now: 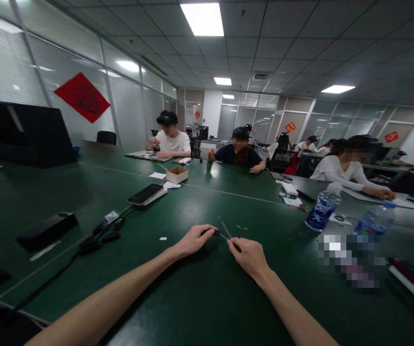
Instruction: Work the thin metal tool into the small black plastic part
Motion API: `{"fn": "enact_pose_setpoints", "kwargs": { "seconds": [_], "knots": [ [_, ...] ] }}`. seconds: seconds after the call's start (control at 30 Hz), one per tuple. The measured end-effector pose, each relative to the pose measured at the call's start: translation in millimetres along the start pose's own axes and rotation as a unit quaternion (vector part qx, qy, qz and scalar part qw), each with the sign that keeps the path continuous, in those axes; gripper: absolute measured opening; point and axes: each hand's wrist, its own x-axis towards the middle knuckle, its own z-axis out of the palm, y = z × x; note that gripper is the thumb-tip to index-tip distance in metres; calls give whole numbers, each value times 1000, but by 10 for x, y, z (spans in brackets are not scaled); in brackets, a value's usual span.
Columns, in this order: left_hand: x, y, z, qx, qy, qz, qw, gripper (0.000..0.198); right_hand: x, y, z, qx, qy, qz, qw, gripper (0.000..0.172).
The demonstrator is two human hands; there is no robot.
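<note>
My left hand point(195, 240) and my right hand point(249, 255) are close together over the green table, fingers closed in pinches. At the fingertips of my left hand is a small dark object point(216, 233), mostly covered by the fingers. My right hand pinches a thin pale strip point(225, 228) that sticks up and away from me. A fine light line spans the short gap between the two hands; whether it belongs to the strip or the dark object I cannot tell. A small white scrap point(163, 238) lies left of my left hand.
On the left are a phone point(146, 194), cables point(94, 240) and a black box point(47, 230). A small open cardboard box point(177, 175) stands ahead. Two plastic bottles, one blue-labelled bottle point(322, 207) and one clear bottle point(377, 220), stand right. Several people sit around the table.
</note>
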Motion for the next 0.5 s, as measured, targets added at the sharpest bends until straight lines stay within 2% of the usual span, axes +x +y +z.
{"fn": "enact_pose_setpoints", "kwargs": {
  "seconds": [0.33, 0.5],
  "knots": [
    [-16, 16, 40, 35, 24, 13, 999, 36, 1, -49, -2, -22, -24, -5, 999, 40],
    [-33, 27, 50, 67, 7, 33, 997, 36, -22, -75, 14, -43, -24, 6, 999, 40]
  ]
}}
